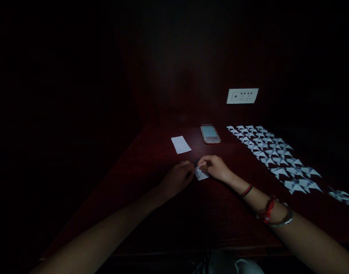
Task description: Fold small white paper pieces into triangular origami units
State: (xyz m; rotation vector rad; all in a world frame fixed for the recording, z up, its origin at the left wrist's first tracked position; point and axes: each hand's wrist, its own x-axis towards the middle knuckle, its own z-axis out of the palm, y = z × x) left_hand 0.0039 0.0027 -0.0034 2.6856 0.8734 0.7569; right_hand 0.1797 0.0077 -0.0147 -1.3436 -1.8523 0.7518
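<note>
Both hands meet over the middle of a dark red table (pixel 151 213). A small folded white paper piece (pixel 201 174) lies between them on the table. My right hand (pixel 216 167) pinches its top edge with closed fingers. My left hand (pixel 177 178) is curled, with its fingertips pressed on the piece's left side. Red thread bands and a metal bangle sit on my right wrist.
A flat white paper slip (pixel 180 144) lies beyond the hands. Next to it is a phone (pixel 210 134). Several folded paper pieces in rows (pixel 273 156) stretch along the right side of the table. A white wall socket (pixel 242 96) is behind. The surroundings are very dark.
</note>
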